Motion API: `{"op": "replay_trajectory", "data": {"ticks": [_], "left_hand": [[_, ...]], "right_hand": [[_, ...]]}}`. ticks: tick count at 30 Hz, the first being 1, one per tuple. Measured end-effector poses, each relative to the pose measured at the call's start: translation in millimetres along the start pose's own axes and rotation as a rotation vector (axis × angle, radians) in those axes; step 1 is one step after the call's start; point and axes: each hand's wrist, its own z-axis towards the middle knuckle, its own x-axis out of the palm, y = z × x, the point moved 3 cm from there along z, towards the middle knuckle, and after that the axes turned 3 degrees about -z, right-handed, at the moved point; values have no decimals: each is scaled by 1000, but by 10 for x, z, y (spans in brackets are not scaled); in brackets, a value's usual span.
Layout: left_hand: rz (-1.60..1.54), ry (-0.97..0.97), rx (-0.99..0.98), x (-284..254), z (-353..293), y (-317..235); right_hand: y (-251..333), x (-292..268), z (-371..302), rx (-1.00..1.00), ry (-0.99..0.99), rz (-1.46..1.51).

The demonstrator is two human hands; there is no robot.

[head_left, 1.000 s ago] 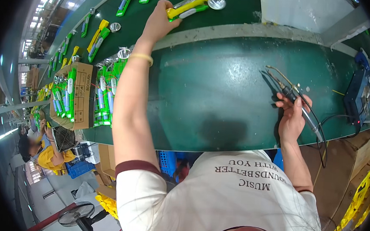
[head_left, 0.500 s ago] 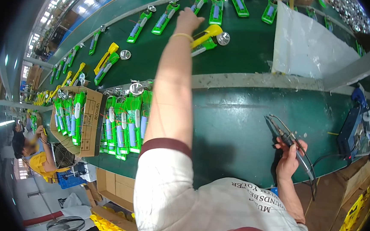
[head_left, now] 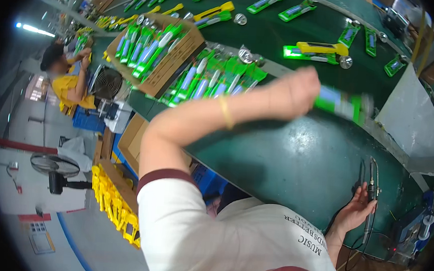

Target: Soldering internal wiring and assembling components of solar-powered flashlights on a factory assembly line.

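Flashlight half (head_left: pixel 337 102), green and blurred, is clamped in the left hand (head_left: pixel 300 94) at two o'clock; the right hand (head_left: pixel 354 213) grips a soldering iron (head_left: pixel 372 191) at four o'clock.

Your bench (head_left: pixel 284 178) is moderately bright, with a white glare patch mid-surface. Light tube (head_left: pixel 35 30) at far left is blown out. Soft shadows below your left forearm (head_left: pixel 264 103) and beside your right hand (head_left: pixel 356 214). Your left hand (head_left: pixel 300 91) and the green piece (head_left: pixel 336 101) are motion-blurred; soldering iron (head_left: pixel 371 191) sharper. Fisheye bends bench edges; corners black.
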Motion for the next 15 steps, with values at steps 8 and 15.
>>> {"op": "replay_trajectory", "data": {"ticks": [8,15], "left_hand": [[-25,76,-177,493,-1217,-1220],[607,-610,-613,-785,-2422,-1059]], "right_hand": [[-26,5,1,39,43,-16],[0,-109,-26,73,62,-43]]}}
